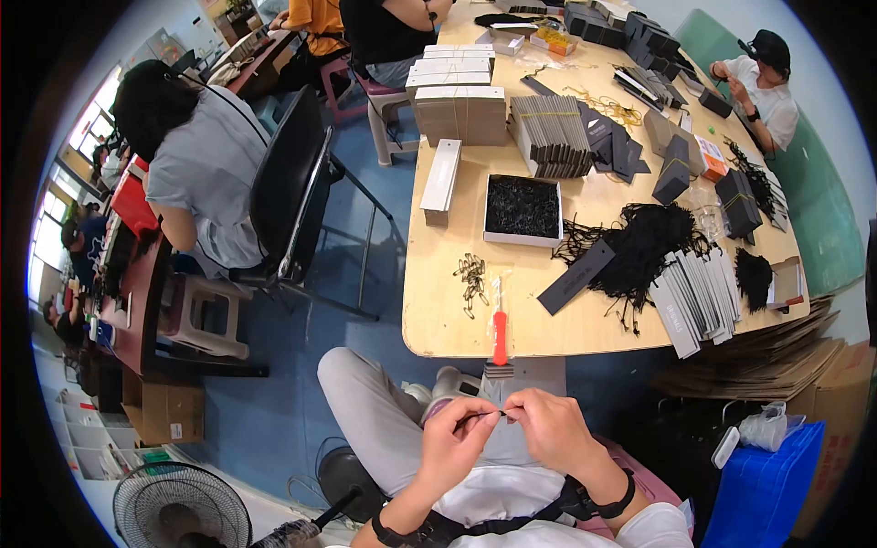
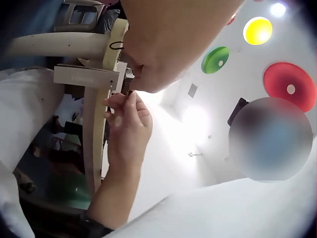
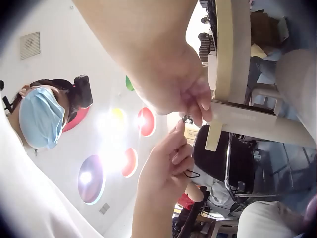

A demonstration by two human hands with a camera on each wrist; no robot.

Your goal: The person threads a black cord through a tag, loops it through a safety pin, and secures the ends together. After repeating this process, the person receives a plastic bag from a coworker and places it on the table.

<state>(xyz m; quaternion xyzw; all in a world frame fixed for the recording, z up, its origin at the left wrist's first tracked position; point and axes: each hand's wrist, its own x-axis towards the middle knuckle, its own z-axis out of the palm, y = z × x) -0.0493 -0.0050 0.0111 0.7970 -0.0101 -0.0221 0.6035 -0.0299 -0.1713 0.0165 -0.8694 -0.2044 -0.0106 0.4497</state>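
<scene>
Over the lap, my left hand and right hand meet at the fingertips. Between them they pinch a small dark piece; its exact kind is too small to tell. A thin black cord loop hangs out of the left hand's curled fingers. Just beyond the hands, long grey cards with a punched hole lie at the table edge. A red-handled tool points away from me there, and a small pile of dark pins lies to its left.
On the table stand a white box of small black pieces, a heap of black cords, fanned grey tags and banded card stacks. A black chair stands left, a fan lower left. Other people sit around.
</scene>
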